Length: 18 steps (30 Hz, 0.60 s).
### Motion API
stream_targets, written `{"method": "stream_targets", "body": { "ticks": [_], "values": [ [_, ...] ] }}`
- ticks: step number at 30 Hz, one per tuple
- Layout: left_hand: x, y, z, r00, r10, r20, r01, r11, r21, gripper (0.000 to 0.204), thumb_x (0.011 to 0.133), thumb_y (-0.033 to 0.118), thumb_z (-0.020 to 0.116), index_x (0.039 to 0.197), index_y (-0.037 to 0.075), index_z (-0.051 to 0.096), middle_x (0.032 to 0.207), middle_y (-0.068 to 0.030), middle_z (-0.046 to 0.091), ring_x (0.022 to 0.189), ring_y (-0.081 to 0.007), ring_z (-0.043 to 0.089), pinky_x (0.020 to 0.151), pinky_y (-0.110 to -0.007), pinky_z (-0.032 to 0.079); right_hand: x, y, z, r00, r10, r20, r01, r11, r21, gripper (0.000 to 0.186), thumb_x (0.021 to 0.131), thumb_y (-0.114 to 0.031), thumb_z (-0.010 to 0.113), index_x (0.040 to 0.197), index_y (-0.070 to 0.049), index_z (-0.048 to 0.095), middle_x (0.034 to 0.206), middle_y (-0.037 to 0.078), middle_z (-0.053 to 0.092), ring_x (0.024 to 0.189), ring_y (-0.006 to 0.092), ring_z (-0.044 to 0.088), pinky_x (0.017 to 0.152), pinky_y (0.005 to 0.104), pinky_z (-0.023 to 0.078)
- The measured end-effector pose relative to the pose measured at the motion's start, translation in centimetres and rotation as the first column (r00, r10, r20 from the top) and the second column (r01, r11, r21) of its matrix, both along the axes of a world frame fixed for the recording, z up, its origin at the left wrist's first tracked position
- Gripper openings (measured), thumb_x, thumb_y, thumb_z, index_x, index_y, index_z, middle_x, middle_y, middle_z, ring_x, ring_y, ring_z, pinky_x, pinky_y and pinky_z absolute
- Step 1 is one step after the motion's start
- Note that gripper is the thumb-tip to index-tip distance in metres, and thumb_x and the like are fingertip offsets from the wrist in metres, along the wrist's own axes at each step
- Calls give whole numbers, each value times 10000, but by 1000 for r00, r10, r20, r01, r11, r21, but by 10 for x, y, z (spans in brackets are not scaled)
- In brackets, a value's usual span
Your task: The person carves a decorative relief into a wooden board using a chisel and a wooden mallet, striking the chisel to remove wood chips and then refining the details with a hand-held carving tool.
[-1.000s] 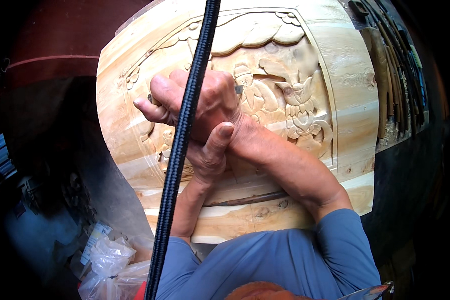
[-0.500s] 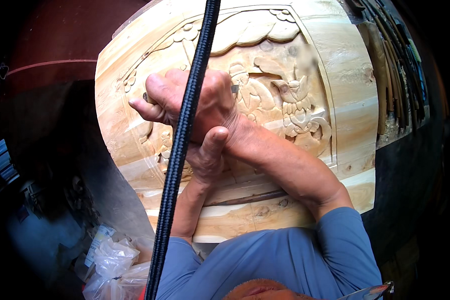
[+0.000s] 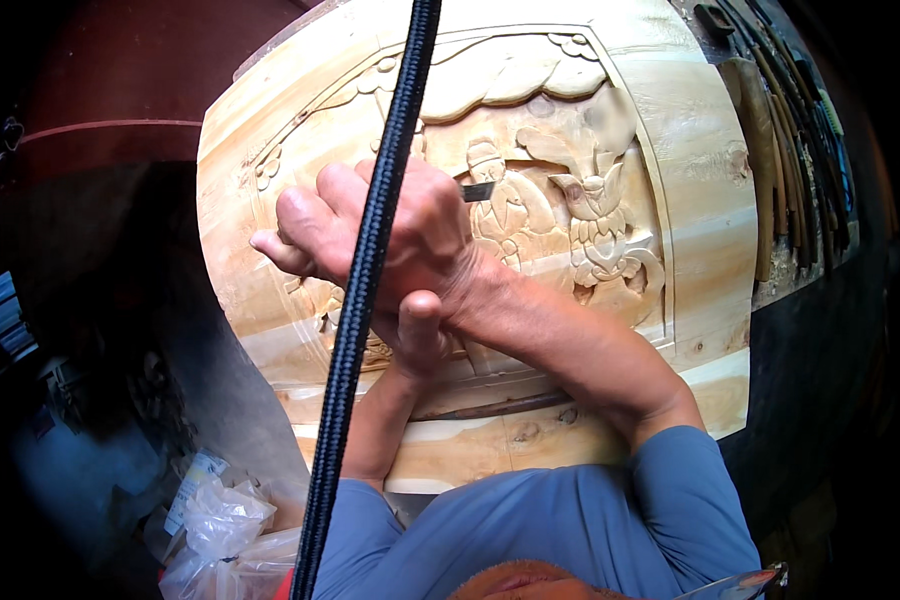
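Gripping chisel (image 3: 479,191) in clenched right hand (image 3: 402,228), tip pointing right over carved wooden panel (image 3: 705,210), mid-scene; my left hand (image 3: 420,345) tucks under right, probably for steadier control; fingers hidden, cannot tell grip.

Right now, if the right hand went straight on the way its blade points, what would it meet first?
The right hand would likely bring its blade against the nearest carved figure; depth is unclear, so they may already touch.

Under the hands (image 3: 420,215) spreads a matt, carved panel (image 3: 705,215) of pale wood, a smooth metal blade (image 3: 478,191) beside them, a glossy, crinkled plastic bag (image 3: 228,515) to their lower left.
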State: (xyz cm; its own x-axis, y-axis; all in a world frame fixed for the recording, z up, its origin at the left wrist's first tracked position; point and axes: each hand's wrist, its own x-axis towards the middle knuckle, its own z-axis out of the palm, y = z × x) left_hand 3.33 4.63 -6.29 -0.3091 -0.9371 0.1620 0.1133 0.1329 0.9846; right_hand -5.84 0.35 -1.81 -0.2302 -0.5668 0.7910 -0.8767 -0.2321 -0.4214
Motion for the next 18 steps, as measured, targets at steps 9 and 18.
{"method": "stream_targets", "body": {
  "ticks": [9,18],
  "values": [
    [-2,0,-5,999,10,-48,-10,1000,4,921,911,573,858,1506,-31,500,1401,-94,589,1275,-189,571,1114,-374,459,-8,-4,-9,958,169,230,-180,983,25,434,882,-385,813,749,-124,492,641,66,442,506,250,537,470,387,438],
    [-1,0,-7,993,-15,-116,18,999,31,873,920,507,884,1517,0,498,1409,-79,571,1286,-179,551,1117,-364,447,-12,-8,-14,959,162,232,-172,985,21,465,940,-358,804,720,-122,470,593,44,467,483,209,546,434,360,434]
  ]
}}
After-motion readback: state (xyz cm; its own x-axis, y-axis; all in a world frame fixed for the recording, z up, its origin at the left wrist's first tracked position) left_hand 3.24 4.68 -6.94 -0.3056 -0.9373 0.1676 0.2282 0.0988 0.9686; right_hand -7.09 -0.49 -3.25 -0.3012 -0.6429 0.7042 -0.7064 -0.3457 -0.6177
